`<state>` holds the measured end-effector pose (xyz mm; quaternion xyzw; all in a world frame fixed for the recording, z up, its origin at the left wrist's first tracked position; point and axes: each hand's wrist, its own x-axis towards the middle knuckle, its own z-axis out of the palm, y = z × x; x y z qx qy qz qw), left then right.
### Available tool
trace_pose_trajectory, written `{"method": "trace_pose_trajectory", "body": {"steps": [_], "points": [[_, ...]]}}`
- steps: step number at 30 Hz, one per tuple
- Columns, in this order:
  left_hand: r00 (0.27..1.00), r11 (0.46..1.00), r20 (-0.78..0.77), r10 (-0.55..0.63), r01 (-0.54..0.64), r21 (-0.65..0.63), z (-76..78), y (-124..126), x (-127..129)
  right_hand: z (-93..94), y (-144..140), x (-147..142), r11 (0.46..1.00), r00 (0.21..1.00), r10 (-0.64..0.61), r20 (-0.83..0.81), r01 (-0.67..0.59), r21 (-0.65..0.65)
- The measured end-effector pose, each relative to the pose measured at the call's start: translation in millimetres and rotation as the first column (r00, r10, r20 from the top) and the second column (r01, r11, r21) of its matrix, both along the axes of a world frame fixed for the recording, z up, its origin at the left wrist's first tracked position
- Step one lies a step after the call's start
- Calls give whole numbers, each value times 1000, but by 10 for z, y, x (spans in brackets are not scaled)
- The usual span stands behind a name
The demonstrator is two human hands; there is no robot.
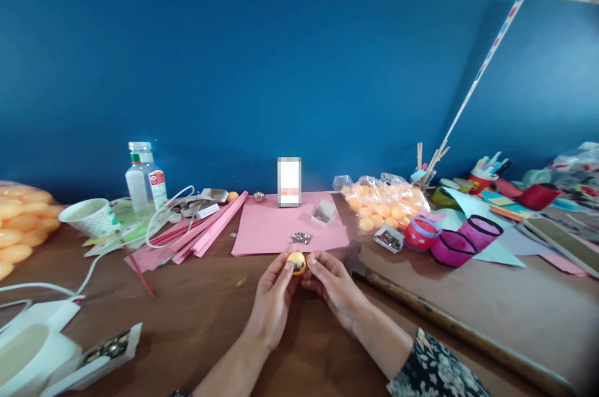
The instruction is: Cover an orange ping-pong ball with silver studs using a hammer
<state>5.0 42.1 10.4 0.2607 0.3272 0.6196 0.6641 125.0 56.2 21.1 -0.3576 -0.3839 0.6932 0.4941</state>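
Head view, one frame. I see both hands meeting at table centre, just in front of the pink sheet. Left hand and right hand together pinch a small yellow ball between their fingertips; the ball is lifted a little off the wooden table. Fingers of both hands are curled closed on the ball, left thumb at its left side, right fingers at its right. A dark patch shows on the ball's lower half; I cannot tell what it is.

Just beyond the ball, on the near edge of the sheet, lies a small heap of silver bits. A small open box sits farther back on the sheet, a second box just off its right edge.

Right of the hands: a hammer, head near the right hand, handle running to the lower right. Behind it, a bag of orange balls and two pink-and-red paper rings.

Left side: paper cup, clear bottle, white cable, strips of pink paper. Lower left: a white tape roll and a tray of metal pieces.

Backdrop is a blue wall.
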Motion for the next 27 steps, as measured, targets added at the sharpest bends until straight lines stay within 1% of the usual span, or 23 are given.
{"method": "trace_pose_trajectory", "body": {"steps": [3, 6, 11, 17, 20, 22, 24, 26, 27], "points": [[999, 1000, 37, -1, 0, 14, 17, -2, 9, -5, 6, -8, 999, 1000, -31, 2, 31, -14], [1000, 999, 25, -18, 17, 30, 14, -6, 14, -20, 10, -21, 997, 998, -66, 25, 66, -31], [999, 999, -9, -32, 32, -15, -14, -3, 17, -46, 14, -62, 993, 992, -116, 53, 116, 4], [1000, 999, 27, -15, 16, -43, -24, 32, 19, -98, 43, -72, 992, 990, -129, 64, 129, 6], [999, 999, 42, 30, -28, -45, -16, 34, 7, -19, 65, -20, 986, 983, -165, 84, 163, 33], [998, 997, 31, 50, -49, -57, -8, 23, 1, 89, 109, 47, 975, 969, -216, 123, 208, 74], [998, 997, 12, 58, -57, -60, 1, 10, 0, 217, 197, 136, 961, 943, -265, 199, 241, 138], [998, 997, 4, 56, -56, -53, 12, 4, 4, 328, 330, 231, 937, 883, -322, 340, 247, 247], [998, 997, 5, 55, -55, -55, 16, 4, 7, 367, 406, 273, 923, 821, -345, 454, 210, 321]]}}
